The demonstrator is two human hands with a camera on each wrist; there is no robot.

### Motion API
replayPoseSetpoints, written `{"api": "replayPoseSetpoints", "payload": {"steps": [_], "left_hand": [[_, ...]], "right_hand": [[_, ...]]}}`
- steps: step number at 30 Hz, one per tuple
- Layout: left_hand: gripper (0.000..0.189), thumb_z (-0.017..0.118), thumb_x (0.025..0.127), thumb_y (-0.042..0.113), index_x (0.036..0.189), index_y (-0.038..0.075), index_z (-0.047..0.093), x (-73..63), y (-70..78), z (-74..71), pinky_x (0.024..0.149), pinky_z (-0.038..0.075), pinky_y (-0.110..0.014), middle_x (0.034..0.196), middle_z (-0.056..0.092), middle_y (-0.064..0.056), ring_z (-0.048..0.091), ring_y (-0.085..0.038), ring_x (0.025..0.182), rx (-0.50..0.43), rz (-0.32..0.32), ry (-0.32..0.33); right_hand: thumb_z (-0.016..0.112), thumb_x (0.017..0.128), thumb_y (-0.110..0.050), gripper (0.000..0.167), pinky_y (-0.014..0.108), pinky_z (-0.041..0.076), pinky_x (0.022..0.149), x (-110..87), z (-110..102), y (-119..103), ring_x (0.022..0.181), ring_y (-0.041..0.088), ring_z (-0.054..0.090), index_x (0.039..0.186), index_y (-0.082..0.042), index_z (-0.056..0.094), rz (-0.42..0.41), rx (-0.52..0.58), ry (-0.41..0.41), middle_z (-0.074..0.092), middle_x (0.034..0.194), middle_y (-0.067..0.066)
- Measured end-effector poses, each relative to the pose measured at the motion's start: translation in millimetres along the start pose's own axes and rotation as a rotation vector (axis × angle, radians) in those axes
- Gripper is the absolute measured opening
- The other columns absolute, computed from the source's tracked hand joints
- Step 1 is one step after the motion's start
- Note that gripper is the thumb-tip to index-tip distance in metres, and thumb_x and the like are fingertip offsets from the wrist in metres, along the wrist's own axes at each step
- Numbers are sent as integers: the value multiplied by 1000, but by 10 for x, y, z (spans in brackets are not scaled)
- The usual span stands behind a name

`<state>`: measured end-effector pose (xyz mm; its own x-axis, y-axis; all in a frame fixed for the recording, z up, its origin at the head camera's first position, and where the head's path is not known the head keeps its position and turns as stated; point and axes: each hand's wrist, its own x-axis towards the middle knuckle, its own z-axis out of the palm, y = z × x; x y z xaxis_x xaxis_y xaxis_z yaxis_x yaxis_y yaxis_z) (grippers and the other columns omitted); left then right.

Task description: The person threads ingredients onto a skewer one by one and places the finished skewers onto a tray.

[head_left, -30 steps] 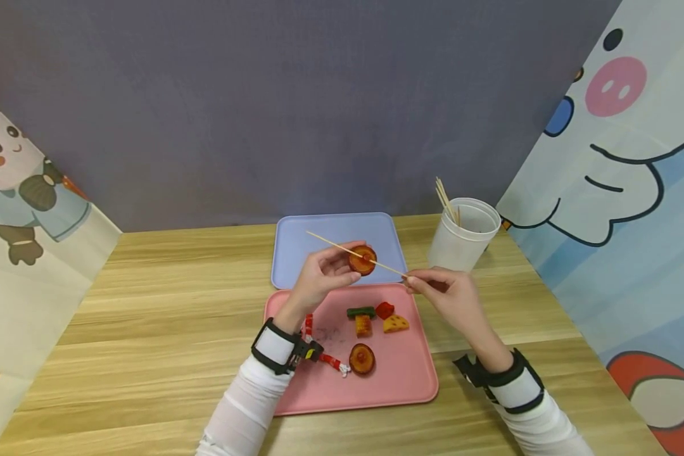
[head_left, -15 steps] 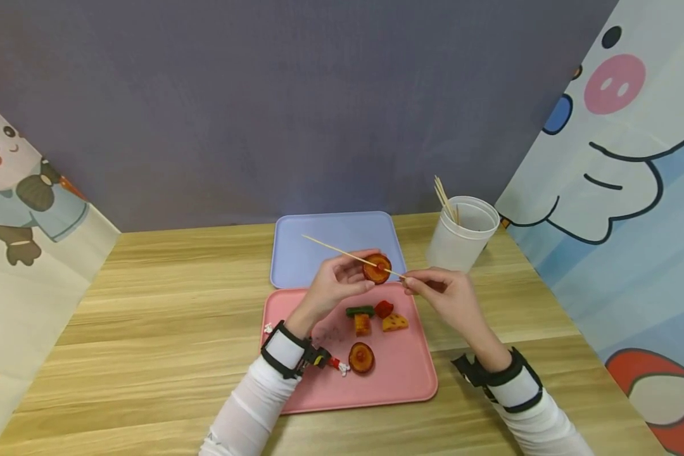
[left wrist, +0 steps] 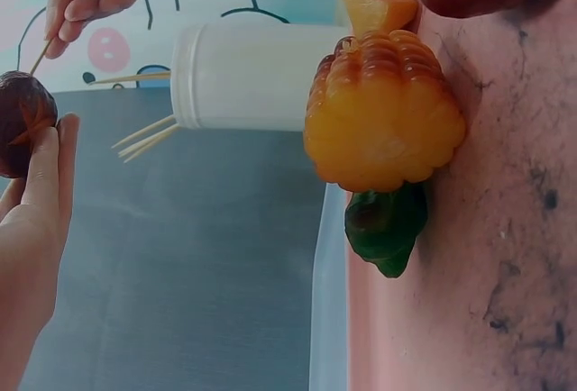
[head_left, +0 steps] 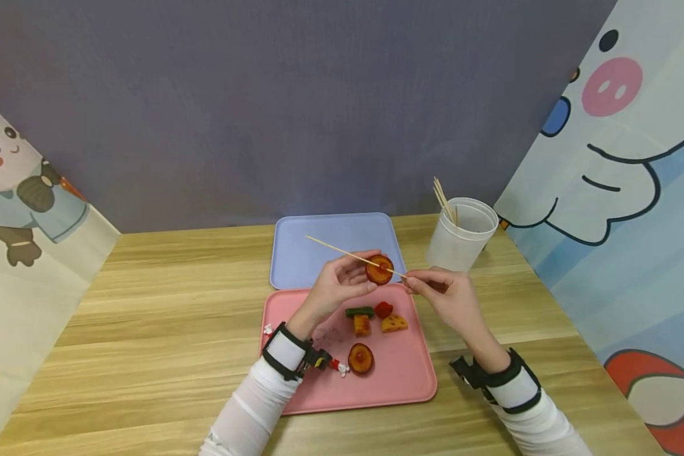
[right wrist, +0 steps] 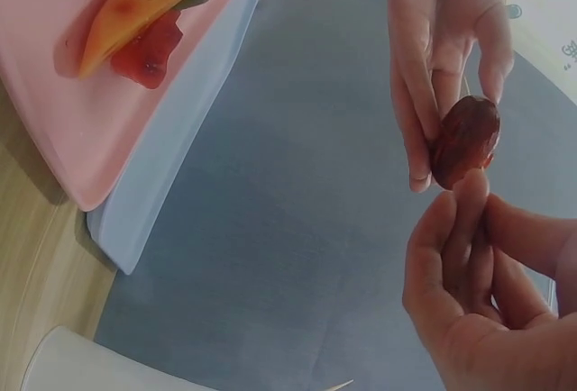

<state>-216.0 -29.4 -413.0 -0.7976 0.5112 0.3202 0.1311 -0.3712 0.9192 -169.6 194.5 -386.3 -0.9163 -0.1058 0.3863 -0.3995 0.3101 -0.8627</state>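
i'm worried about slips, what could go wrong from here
The round brown mushroom-shaped piece might drop: the left hand holds it in midair by its edge. The thin, pale wooden stick could scratch that hand, passing close by it. It might also bend if pushed: the right hand pinches it near one end.

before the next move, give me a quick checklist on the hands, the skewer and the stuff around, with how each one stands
1. Left hand holds the round brown piece: ok.
2. Right hand pinches the skewer near one end: ok.
3. Skewer pierces that piece: cannot tell; the head view shows it crossing the face.
4. Second round piece rests on the pink tray: ok.
5. Red-and-white piece fully in view: not ok; the left arm hides part.
6. Spare skewers stand in the white cup: ok.
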Motion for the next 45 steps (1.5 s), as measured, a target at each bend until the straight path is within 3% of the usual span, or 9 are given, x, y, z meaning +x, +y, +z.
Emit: {"api": "replayPoseSetpoints", "payload": {"steps": [6, 10, 14, 17, 21, 26, 32, 37, 45], "left_hand": [[60, 68, 84, 1, 139, 1, 45, -2, 11, -5, 99, 46, -29, 138, 49, -21, 57, -16, 117, 21, -3, -13], [63, 67, 84, -2, 142, 3, 41, 9, 7, -28, 103, 44, -38, 138, 49, -20, 54, -27, 121, 87, -10, -21], [52, 68, 83, 2, 133, 5, 53, 49, -29, -54, 97, 48, -42, 128, 58, -15, 58, -34, 113, 435, -58, -23], [41, 71, 81, 8, 122, 8, 61, 94, -38, -28, 89, 52, -38, 118, 64, -12, 62, -31, 105, 739, -115, -84], [36, 73, 81, 14, 116, 6, 66, 170, -11, 81, 85, 51, -34, 112, 66, -12, 61, -27, 102, 994, -174, -212], [35, 76, 79, 19, 110, 5, 69, 260, -59, 216, 82, 46, -27, 100, 68, -8, 59, -20, 93, 1233, -163, -347], [32, 79, 76, 25, 104, 11, 73, 340, -169, 344, 85, 40, -26, 95, 68, -1, 56, -14, 88, 1404, -142, -523], [23, 78, 77, 24, 98, 16, 74, 386, -277, 426, 84, 35, -24, 95, 68, 4, 52, -12, 89, 1470, -103, -676], [27, 77, 75, 12, 99, 24, 75, 398, -348, 445, 94, 36, -24, 97, 69, 11, 55, -5, 91, 1495, -22, -782]], "right_hand": [[67, 85, -2, 14, 25, 57, 66, -2, -14, -2, 71, 6, 68, 96, 5, 73, 1, 28, 11, 69, 83, 21], [68, 85, -2, 14, 19, 55, 66, -2, -47, 41, 71, 7, 68, 96, 5, 73, -18, -15, 22, 70, 82, 20], [68, 84, -3, 14, 18, 54, 66, -13, -110, 96, 71, 8, 68, 95, 4, 73, 0, -54, 47, 70, 81, 17], [69, 85, -5, 13, 17, 54, 65, -36, -175, 142, 71, 5, 67, 95, 2, 73, 31, -85, 70, 71, 82, 16], [69, 85, -6, 15, 16, 54, 66, -59, -265, 219, 72, 0, 66, 96, 2, 73, 53, -130, 97, 71, 85, 17], [69, 85, -5, 16, 14, 53, 65, -71, -358, 325, 71, -4, 65, 98, 4, 72, 64, -176, 125, 71, 86, 22], [69, 86, -11, 18, 11, 50, 61, -87, -462, 414, 69, -10, 63, 97, 1, 74, 103, -280, 155, 72, 84, 19], [69, 86, -15, 19, 11, 50, 59, -88, -522, 452, 69, -13, 61, 99, -1, 74, 130, -330, 167, 73, 85, 16], [70, 85, -14, 18, 11, 49, 58, -93, -531, 456, 67, -12, 61, 97, -1, 74, 128, -340, 178, 73, 84, 16]]}}
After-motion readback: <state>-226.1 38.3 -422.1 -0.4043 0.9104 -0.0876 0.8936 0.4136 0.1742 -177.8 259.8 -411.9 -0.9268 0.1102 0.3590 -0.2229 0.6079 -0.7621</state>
